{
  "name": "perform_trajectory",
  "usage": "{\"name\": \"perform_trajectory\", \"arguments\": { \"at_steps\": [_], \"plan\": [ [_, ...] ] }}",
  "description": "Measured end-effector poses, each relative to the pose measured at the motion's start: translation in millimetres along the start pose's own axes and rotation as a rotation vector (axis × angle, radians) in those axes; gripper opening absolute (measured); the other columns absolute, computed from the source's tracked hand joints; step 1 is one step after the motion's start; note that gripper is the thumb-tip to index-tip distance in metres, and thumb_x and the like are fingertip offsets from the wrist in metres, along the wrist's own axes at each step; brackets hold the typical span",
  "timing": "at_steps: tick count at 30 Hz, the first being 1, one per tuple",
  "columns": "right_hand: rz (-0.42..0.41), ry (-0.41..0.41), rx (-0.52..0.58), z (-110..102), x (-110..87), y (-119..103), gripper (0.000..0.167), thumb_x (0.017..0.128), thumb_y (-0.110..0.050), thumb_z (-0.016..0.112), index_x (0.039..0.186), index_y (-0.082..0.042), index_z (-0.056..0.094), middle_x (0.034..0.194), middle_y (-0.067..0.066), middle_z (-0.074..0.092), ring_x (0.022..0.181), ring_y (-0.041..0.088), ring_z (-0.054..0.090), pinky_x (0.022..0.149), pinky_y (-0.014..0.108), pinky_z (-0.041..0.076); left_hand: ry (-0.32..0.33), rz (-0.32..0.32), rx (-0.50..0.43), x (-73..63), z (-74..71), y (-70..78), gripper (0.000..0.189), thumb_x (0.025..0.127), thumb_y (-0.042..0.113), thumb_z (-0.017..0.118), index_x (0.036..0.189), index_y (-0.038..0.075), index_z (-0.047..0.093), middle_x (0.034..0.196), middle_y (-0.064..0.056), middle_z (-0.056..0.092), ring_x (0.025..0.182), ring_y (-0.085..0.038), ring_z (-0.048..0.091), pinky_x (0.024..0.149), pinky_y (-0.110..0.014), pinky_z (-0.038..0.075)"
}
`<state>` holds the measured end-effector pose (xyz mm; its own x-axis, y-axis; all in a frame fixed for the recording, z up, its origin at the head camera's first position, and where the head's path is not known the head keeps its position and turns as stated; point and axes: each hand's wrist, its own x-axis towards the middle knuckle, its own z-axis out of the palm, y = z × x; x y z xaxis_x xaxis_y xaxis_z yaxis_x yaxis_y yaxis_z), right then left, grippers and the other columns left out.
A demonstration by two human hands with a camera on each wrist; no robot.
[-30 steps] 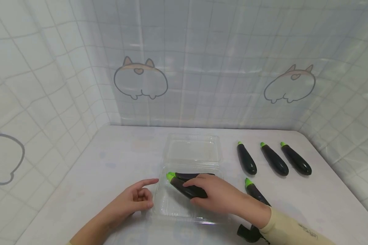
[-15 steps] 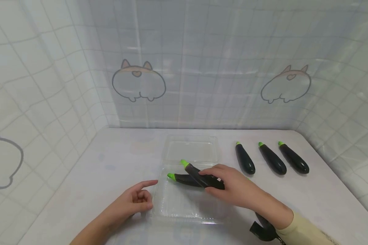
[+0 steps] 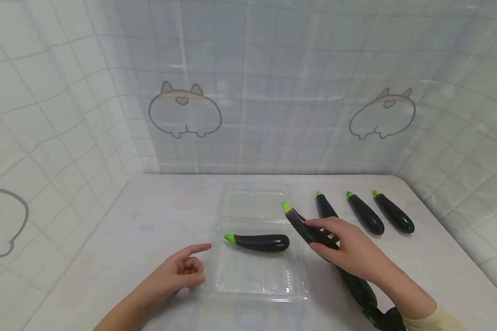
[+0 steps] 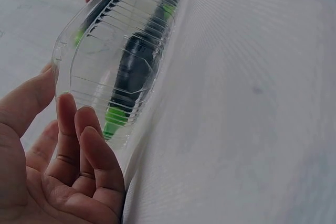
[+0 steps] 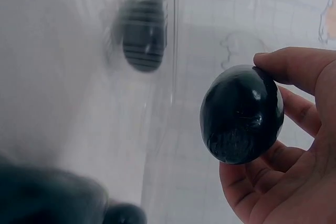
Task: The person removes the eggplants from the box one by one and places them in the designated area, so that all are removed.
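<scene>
In the head view my right hand (image 3: 352, 250) pinches a dark purple eggplant (image 3: 300, 225) with a green tip, clear of the box. Its round end (image 5: 241, 114) faces the right wrist camera. A second eggplant (image 3: 262, 243) lies sideways in the base of an open clear plastic clamshell box (image 3: 252, 280). My left hand (image 3: 186, 271) rests at the box's left rim, index finger extended and other fingers loosely bent. In the left wrist view the fingertips (image 4: 65, 100) touch or nearly touch the rim; contact is partly unclear.
Behind the base lies the box's flat lid (image 3: 254, 202). To the right are three eggplants in a row, including the middle one (image 3: 366, 214). Another eggplant (image 3: 358, 287) lies under my right forearm, beside a black wrist-worn device (image 3: 385, 319). Patterned white sheeting (image 3: 248, 92) encloses the table.
My right hand has lifted one eggplant off the other inside the box and carried it right, past the box's edge. The left hand has stayed at the rim.
</scene>
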<state>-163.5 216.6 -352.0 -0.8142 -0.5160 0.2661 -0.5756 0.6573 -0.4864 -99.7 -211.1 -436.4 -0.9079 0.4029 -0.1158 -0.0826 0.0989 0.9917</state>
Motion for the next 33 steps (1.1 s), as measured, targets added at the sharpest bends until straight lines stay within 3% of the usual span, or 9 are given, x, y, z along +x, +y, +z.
{"name": "perform_trajectory", "arguments": {
  "at_steps": [14,28,33],
  "plan": [
    [0.096,0.106,-0.012,-20,-37.0,32,0.043,0.091,-0.033,0.073,0.131,-0.025,0.061,0.119,-0.011,0.063,0.095,0.006,0.06,0.075,0.028,0.051,0.009,-0.046,-0.002,1.2,0.0,-0.6,0.07,0.093,0.008,0.068,0.153,0.009,0.032,0.095,-0.008,0.059,0.08,-0.013,0.055,0.072,-0.024,0.047],
    [0.234,0.164,-0.032,-28,-72.7,61,0.045,0.091,-0.029,0.074,0.134,-0.022,0.06,0.117,-0.001,0.065,0.094,0.004,0.06,0.076,0.023,0.05,0.001,-0.022,-0.019,1.1,-0.5,-2.1,0.069,0.093,0.005,0.066,0.153,0.008,0.031,0.093,-0.006,0.06,0.08,-0.012,0.056,0.073,-0.024,0.047],
    [0.276,0.161,-0.034,-29,-82.6,70,0.045,0.091,-0.028,0.074,0.134,-0.019,0.06,0.119,0.003,0.065,0.091,0.003,0.06,0.074,0.022,0.051,-0.025,0.037,-0.031,1.4,-1.4,-4.3,0.068,0.094,0.0,0.064,0.152,0.003,0.03,0.092,-0.005,0.06,0.08,-0.011,0.056,0.072,-0.024,0.047]
  ]
}}
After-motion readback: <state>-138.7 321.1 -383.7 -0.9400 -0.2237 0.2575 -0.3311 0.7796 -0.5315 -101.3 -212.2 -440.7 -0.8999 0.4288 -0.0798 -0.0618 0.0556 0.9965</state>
